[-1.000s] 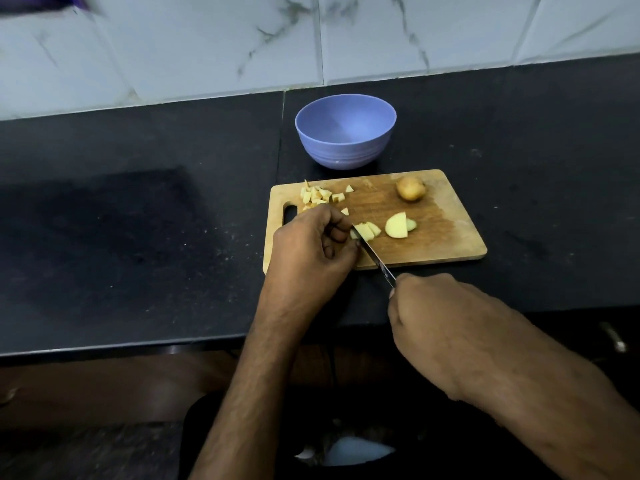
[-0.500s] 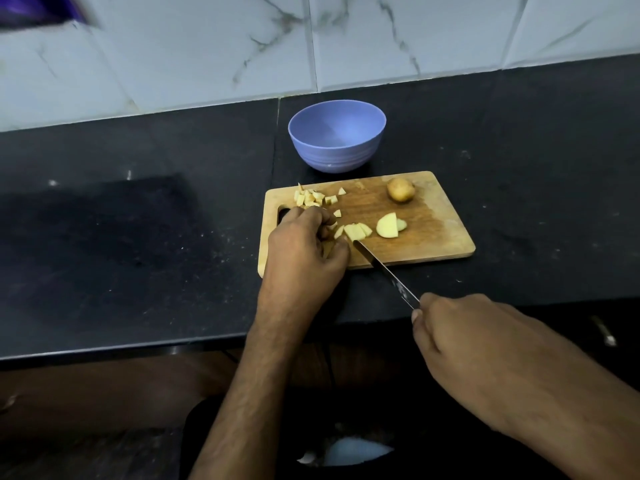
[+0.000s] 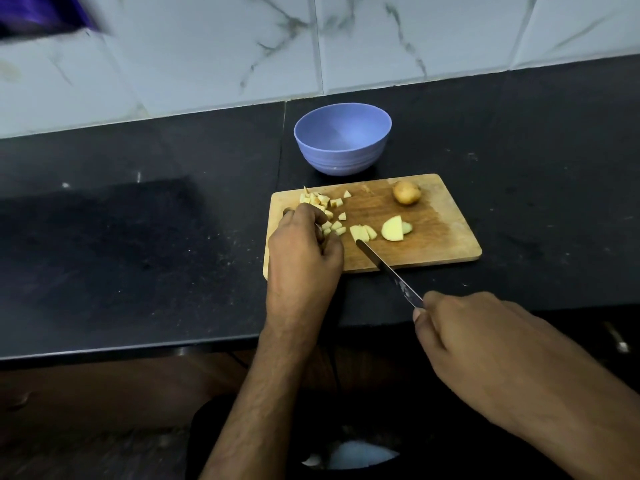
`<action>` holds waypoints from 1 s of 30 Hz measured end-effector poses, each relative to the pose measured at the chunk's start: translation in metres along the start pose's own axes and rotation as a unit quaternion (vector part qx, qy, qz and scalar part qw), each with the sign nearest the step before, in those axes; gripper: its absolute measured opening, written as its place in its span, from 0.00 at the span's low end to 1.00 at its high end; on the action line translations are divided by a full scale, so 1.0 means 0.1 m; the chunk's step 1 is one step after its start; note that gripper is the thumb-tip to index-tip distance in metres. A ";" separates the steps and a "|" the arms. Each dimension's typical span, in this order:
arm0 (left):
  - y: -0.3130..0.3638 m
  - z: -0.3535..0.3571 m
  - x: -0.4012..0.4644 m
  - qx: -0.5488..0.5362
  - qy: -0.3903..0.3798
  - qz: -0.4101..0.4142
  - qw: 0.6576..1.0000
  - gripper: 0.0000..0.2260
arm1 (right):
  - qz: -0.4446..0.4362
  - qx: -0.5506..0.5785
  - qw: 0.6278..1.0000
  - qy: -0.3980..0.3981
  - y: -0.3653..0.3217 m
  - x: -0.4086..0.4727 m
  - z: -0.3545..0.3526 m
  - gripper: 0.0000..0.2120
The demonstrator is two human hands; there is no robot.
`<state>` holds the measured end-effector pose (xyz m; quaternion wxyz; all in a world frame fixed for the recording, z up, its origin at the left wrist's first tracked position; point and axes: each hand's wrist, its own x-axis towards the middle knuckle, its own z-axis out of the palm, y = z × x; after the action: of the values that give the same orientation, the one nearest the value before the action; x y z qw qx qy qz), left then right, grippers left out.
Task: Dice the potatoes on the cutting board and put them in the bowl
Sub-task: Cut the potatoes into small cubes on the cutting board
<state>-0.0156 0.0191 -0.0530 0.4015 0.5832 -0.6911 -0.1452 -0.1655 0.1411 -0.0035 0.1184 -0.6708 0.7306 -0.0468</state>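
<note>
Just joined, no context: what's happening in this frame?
A person is dicing potatoes on a wooden cutting board. The right hand holds a knife, tip near some slices. The left hand rests by the diced pile. The whole potato is uncut; the blue bowl is empty.

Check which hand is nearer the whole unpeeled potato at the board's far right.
Left. The left hand rests on the cutting board by the diced pieces, left of the whole potato. The right hand holds the knife off the board's near edge.
</note>
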 end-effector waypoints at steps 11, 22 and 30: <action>0.07 -0.01 -0.01 0.102 -0.121 0.117 0.980 0.18 | 0.017 -0.011 1.000 -0.011 0.07 0.01 -0.06 0.17; 0.02 -0.04 0.00 0.027 -0.110 0.069 0.991 0.15 | 0.029 -0.013 0.999 -0.005 0.10 0.10 -0.02 0.17; -0.02 -0.08 0.00 -0.037 -0.098 0.034 0.994 0.08 | 0.016 0.002 1.000 0.000 0.10 0.08 0.03 0.17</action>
<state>-0.0088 0.0208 -0.0495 0.3580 0.5272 -0.7406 -0.2131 -0.1754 0.1347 -0.0093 0.1205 -0.6584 0.7415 -0.0462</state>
